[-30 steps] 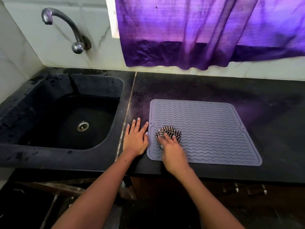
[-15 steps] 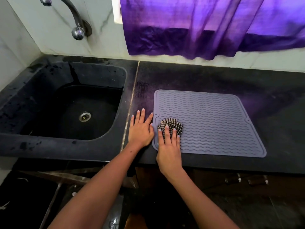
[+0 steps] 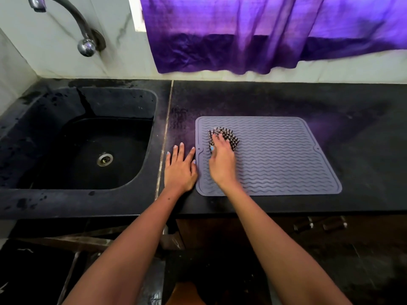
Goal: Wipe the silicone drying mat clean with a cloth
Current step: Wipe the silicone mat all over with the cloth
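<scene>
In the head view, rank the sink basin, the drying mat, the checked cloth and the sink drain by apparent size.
1. sink basin and drying mat: too alike in apparent area to rank, and wide-angle distortion adds doubt.
2. checked cloth, partly covered by the right hand.
3. sink drain, clearly the smallest.

Both forearms are bare all the way up, no sleeves, no watch or bracelets anywhere in view. The left hand [image 3: 179, 170] has light blue polish on the nails, and the right hand [image 3: 222, 160] shows the same blue on its thumbnail.
</scene>
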The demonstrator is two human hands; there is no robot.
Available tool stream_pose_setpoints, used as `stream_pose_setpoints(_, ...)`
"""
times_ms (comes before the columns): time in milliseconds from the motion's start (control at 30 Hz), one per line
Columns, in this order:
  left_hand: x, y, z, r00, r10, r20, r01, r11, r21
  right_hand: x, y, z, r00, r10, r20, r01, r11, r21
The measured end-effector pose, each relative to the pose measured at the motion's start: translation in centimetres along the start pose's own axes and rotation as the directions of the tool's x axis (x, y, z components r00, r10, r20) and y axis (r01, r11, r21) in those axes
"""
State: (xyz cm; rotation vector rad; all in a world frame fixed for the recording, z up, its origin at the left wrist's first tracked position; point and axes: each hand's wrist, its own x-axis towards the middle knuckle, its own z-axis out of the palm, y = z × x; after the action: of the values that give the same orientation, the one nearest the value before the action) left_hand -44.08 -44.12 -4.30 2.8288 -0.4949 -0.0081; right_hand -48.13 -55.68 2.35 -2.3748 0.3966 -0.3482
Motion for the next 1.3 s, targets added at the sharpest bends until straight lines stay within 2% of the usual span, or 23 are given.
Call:
stream_pose_setpoints(100, 0.0, 0.1, 0.0, 1.000, -0.005, 0.012, 0.005, 1.000, -0.005, -0.9, 1.7, 2.2, 0.975, -0.086, 0.204, 0.143, 0.949, -0.280)
stream_pose_setpoints(167, 0.2, 0.1, 0.1, 1.000, -0.010, 0.009, 0.010, 1.000, -0.001, -1.7, 2.7, 3.2, 0.960, -0.137, 0.244, 0.221, 0.906, -0.361)
stream_pose_setpoints(400, 0.1, 0.2, 0.2, 1.000, -0.007, 0.002, 0.007, 1.000, 0.019, -0.8, 3.9, 3.0, 0.936, -0.221, 0.274, 0.293, 0.920, -0.260)
stream_pose_setpoints(467, 0.0, 0.2, 0.1, 1.000, -0.005, 0.004, 0.005, 1.000, 0.025, 0.1, 4.1, 2.4, 0.932, -0.213, 0.293, 0.261, 0.956, -0.133)
stream_pose_setpoints(533, 0.0, 0.2, 0.2, 1.000, -0.005, 0.010, 0.005, 1.000, 0.025, 1.6, 3.7, 1.1, 0.956, -0.080, 0.281, 0.028, 0.983, 0.184)
stream_pose_setpoints(567, 0.1, 0.2, 0.2, 1.000, -0.006, 0.011, 0.006, 1.000, 0.024, 2.4, 3.1, 0.3, 0.962, 0.034, 0.270, -0.141, 0.911, 0.387)
stream_pose_setpoints(600, 0.1, 0.2, 0.2, 1.000, -0.006, 0.011, 0.006, 1.000, 0.023, 3.2, 2.7, -0.3, 0.957, 0.143, 0.254, -0.264, 0.794, 0.547)
stream_pose_setpoints(633, 0.1, 0.2, 0.2, 1.000, -0.004, 0.009, 0.004, 1.000, 0.024, 4.0, 2.4, -0.6, 0.951, 0.222, 0.216, -0.309, 0.717, 0.624)
stream_pose_setpoints(667, 0.1, 0.2, 0.3, 1.000, -0.004, 0.005, 0.003, 1.000, 0.025, 4.5, 2.1, -0.8, 0.960, 0.235, 0.154, -0.280, 0.749, 0.601)
stream_pose_setpoints(733, 0.2, 0.2, 0.3, 1.000, -0.007, -0.003, 0.007, 1.000, 0.027, 4.8, 1.7, -0.1, 0.994, 0.101, 0.048, -0.112, 0.911, 0.398)
stream_pose_setpoints(800, 0.2, 0.1, 0.5, 1.000, -0.011, -0.007, 0.011, 0.999, 0.030, 4.5, 1.9, 1.5, 0.992, -0.049, 0.116, 0.026, 0.981, 0.195)
stream_pose_setpoints(867, 0.2, 0.0, 0.5, 1.000, -0.012, -0.006, 0.012, 1.000, 0.023, 3.7, 2.7, 3.4, 0.961, -0.143, 0.235, 0.167, 0.982, -0.084)
stream_pose_setpoints(933, 0.2, 0.0, 0.5, 1.000, -0.015, -0.002, 0.015, 1.000, 0.023, 3.3, 3.3, 4.3, 0.945, -0.184, 0.271, 0.256, 0.930, -0.262)
stream_pose_setpoints(1100, 0.1, 0.2, 0.3, 1.000, -0.017, -0.015, 0.017, 1.000, 0.004, 4.3, 3.4, 3.7, 0.934, -0.166, 0.317, 0.258, 0.927, -0.274)
stream_pose_setpoints(1200, 0.8, 0.3, -0.5, 0.995, -0.021, -0.097, 0.022, 1.000, 0.002, 4.6, 3.2, 3.4, 0.926, -0.170, 0.337, 0.259, 0.935, -0.241)
stream_pose_setpoints(1300, 2.5, 0.3, -1.2, 0.994, -0.005, -0.113, 0.005, 1.000, 0.002, 6.1, 2.7, 2.3, 0.936, -0.100, 0.338, 0.158, 0.976, -0.148)
